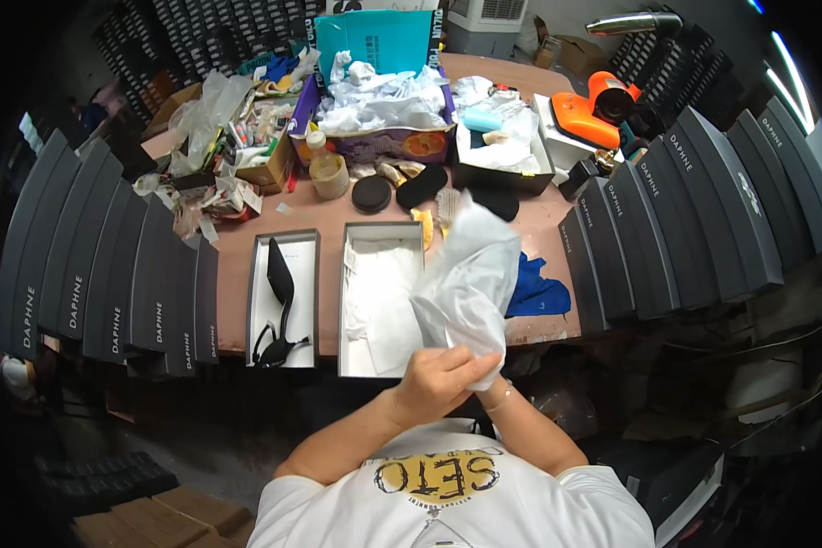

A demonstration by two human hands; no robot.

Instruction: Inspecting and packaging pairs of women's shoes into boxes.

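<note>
A thin white bag (470, 265) stands up in front of me, its far end over the middle of the table. My left hand (446, 379) pinches its near edge between thumb and fingers. My right wrist (500, 395), with a bracelet, goes in at the bag's near end; the right hand itself is hidden by the white material. Left of the bag lies an open grey shoebox (342, 301) lined with white paper (384, 301). Beside that, a shallow grey box part (251, 301) holds a black high-heeled shoe (280, 283), lying lengthwise.
Rows of dark grey shoeboxes (91, 247) (667, 219) wall in both sides. Behind are a purple box (365, 146) of crumpled paper, a bottle (327, 169), black pads (420, 187) and an orange tool (594, 114). A blue cloth (539, 290) lies right of the bag.
</note>
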